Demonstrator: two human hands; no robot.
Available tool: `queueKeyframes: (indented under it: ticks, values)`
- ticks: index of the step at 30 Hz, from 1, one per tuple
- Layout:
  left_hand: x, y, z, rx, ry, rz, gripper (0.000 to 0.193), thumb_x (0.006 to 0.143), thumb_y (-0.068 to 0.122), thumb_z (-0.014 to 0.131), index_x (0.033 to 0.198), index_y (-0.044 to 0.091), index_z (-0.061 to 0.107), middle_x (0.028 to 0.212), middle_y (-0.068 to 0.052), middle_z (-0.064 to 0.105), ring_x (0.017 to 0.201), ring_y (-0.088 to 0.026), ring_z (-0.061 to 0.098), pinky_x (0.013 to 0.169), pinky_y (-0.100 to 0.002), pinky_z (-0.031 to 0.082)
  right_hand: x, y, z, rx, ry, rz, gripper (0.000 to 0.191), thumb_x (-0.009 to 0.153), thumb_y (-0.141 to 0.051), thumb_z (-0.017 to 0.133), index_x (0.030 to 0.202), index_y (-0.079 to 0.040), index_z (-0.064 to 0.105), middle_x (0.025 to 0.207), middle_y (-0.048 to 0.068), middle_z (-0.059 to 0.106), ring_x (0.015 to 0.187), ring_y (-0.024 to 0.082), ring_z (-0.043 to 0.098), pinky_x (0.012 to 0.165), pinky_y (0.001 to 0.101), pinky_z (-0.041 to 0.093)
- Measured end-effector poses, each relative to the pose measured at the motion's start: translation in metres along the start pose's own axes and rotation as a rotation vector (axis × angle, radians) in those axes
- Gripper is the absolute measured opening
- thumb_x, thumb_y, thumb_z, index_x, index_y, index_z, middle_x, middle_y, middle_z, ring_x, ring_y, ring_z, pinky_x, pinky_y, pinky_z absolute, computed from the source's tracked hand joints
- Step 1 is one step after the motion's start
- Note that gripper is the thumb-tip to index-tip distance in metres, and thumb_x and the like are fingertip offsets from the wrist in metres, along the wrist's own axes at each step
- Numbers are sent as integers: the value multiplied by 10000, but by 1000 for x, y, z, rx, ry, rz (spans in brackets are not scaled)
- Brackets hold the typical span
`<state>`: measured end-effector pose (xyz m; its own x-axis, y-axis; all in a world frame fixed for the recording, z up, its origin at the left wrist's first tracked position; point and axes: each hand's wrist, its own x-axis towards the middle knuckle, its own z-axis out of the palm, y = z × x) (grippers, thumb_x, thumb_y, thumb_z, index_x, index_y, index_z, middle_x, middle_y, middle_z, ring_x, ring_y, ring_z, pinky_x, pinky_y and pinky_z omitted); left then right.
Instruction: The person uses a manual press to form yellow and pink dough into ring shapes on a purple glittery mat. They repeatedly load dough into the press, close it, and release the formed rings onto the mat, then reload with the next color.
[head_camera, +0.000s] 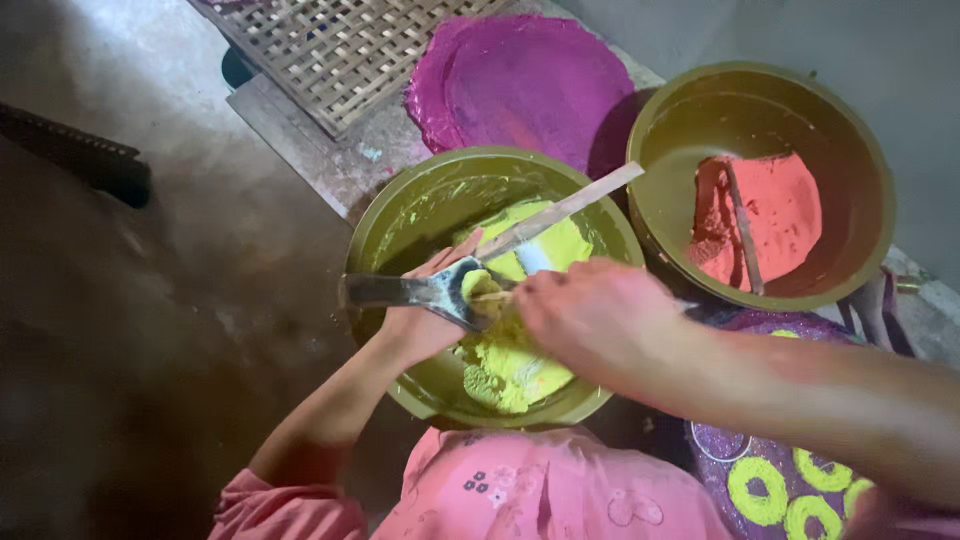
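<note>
My left hand (420, 322) grips a metal spoon (455, 291) over an olive-green bowl (400, 215); the spoon's handle points left, out past the rim. Yellow-green paste (520, 375) lies in the bowl and clings to the spoon's scoop. My right hand (600, 320) reaches in from the right, fingers closed on a thin stick (492, 296) whose tip touches the paste on the spoon. A longer flat wooden stick (570, 208) leans from the paste up over the bowl's far rim.
A second olive bowl (860, 180) at the right holds red paste (785, 215) and a stick (743, 230). Behind lie a magenta disc (530, 80) and a woven bamboo tray (345, 50). A purple cloth with yellow rings (770, 490) is at my right, pink clothing (540, 490) below.
</note>
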<state>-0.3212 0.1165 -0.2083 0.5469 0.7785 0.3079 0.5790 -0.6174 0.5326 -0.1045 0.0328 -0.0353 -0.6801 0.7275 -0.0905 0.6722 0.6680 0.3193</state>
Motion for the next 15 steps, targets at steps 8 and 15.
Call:
queueKeyframes:
  ticks: [8,15]
  values:
    - [5,-3,5,84,-37,-77,825,794,268,817,1507,159,418,1514,-157,521,1325,-352,539,1057,-440,425,3,-2,47,176,159,31,300,786,-169,639,1051,-33,662,788,75,654,647,268,688,547,405,538]
    - [8,-14,-24,-140,307,-242,906,848,269,760,1568,-17,291,1280,-137,651,1203,-325,625,1086,-420,483,6,7,68,687,511,481,252,931,-206,693,1166,-121,732,926,134,767,737,289,740,619,395,578]
